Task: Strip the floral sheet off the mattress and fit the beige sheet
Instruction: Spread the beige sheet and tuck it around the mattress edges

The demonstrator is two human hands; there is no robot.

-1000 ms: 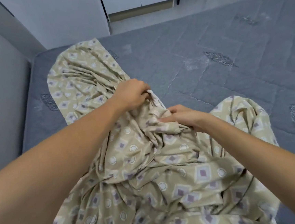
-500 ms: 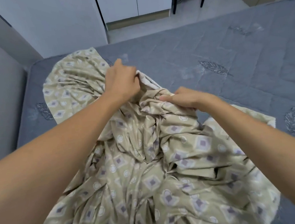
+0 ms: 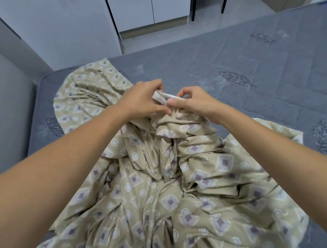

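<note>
We are pinching the beige diamond-patterned cotton sheet's (image 3: 164, 193) white hem above the grey quilted mattress (image 3: 261, 59), left grip (image 3: 143, 100) and right grip (image 3: 193, 102) both closed on it; next, we judge, finding a corner.

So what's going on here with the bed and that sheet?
A person is handling a beige patterned sheet that lies bunched in a heap on a bare grey mattress. Both hands hold it up at the same spot: the left hand and the right hand pinch a whitish edge of the fabric between them. The sheet is not spread or fitted over the mattress yet. No floral sheet is visible on the mattress.
</note>
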